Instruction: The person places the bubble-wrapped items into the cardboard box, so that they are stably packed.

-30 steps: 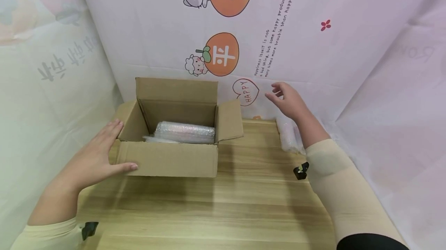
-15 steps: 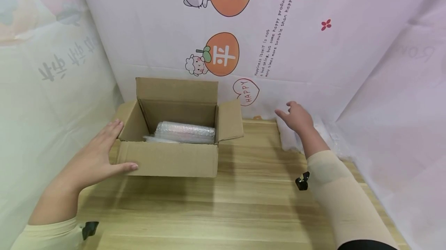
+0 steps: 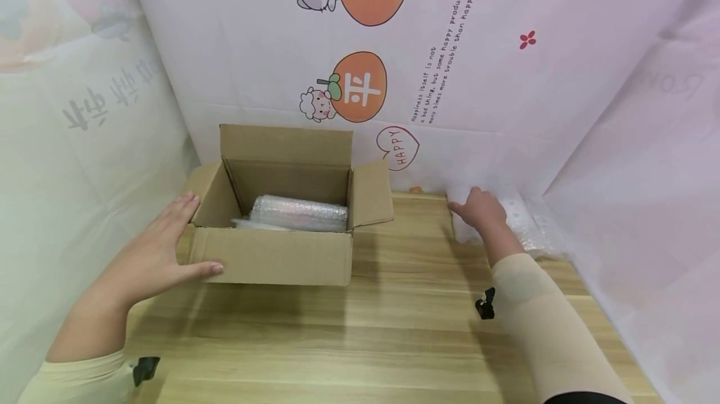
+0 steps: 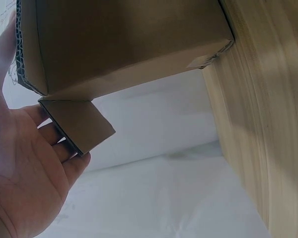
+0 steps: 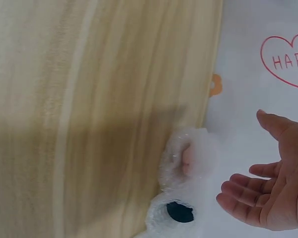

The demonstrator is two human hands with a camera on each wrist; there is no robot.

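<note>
A cardboard box stands with its flaps spread. My left hand rests on its near left corner, the thumb on the front flap and the extended fingers along the left flap. Inside the box lies a bubble-wrapped bundle, with something flat and clear beside it. At the back right, my right hand hovers over more bubble-wrapped bundles. In the right wrist view, this hand has loosely bent fingers and holds nothing. One bundle looks pinkish inside; another shows a dark end.
The wooden table spreads under the box and bundles. Printed white cloth hangs behind the table, with more cloth at the left and right. A black clip-like piece is at the right wrist, another at the left.
My right hand has come down from in front of the back cloth to the wrapped bundles at the back right. The left hand and box have stayed put.
</note>
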